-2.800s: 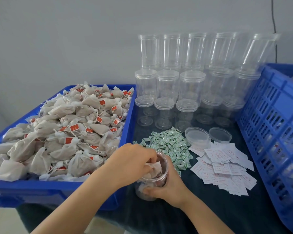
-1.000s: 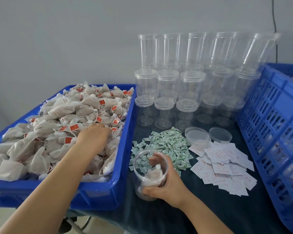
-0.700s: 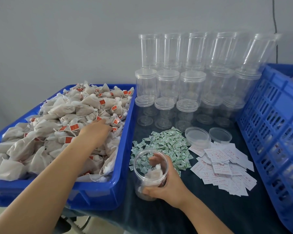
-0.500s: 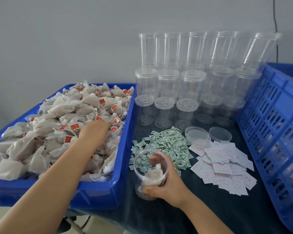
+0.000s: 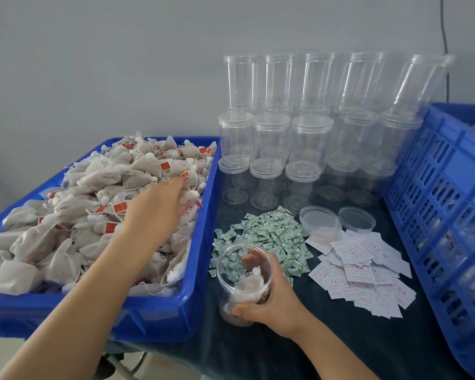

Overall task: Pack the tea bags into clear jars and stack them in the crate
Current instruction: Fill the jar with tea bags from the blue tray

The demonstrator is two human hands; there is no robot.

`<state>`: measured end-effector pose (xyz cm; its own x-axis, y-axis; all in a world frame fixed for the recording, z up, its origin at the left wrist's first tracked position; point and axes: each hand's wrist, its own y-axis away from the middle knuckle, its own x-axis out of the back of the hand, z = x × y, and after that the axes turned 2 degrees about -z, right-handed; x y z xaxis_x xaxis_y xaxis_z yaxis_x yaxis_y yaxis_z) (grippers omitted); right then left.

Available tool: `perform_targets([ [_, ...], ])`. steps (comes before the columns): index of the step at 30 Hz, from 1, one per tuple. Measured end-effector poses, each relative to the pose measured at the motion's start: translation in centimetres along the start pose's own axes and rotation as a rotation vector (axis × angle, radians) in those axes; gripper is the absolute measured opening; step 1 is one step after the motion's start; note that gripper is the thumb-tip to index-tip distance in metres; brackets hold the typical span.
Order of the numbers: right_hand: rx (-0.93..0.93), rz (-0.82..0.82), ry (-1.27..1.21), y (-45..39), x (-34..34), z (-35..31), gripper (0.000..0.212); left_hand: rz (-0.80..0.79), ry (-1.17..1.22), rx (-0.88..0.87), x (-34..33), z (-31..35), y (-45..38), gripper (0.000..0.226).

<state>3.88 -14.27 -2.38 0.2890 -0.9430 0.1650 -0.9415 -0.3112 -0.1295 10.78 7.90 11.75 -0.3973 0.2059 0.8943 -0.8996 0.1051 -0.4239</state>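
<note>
Tea bags (image 5: 99, 193) heaped in blue bin (image 5: 159, 316), left hand (image 5: 155, 212) grabbing some, right hand (image 5: 269, 300) gripping open jar (image 5: 244, 281), few bags inside

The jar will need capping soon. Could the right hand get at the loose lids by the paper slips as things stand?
Probably not yet: the right hand is gripping the open jar. Once it lets go, the loose lids lie uncovered beyond the green sachets, nothing blocking.

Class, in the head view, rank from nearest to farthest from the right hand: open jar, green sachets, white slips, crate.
1. open jar, held in the right hand
2. green sachets, just behind
3. white slips, to the right
4. crate, far right
</note>
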Motion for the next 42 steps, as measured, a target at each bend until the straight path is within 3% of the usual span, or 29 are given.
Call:
perform_targets([
  [6,0.009,-0.004,-0.015,0.0,0.1,-0.1,0.091,-0.108,0.299,-0.199,2.0,3.1,2.8,0.021],
  [12,0.021,-0.013,-0.034,-0.1,0.2,0.3,0.091,-0.313,0.304,-0.309,2.8,5.3,4.5,0.014],
  [23,0.06,-0.016,0.005,-0.2,0.3,0.8,0.084,-0.329,0.159,-0.356,1.9,7.8,5.6,0.016],
  [29,0.055,-0.019,-0.027,-0.1,0.4,0.3,0.089,-0.328,-0.066,-0.311,1.3,9.8,5.9,0.01],
  [42,0.058,0.006,-0.071,0.0,0.1,-0.3,0.093,-0.442,-0.371,-0.26,-0.8,11.1,5.4,0.022],
])
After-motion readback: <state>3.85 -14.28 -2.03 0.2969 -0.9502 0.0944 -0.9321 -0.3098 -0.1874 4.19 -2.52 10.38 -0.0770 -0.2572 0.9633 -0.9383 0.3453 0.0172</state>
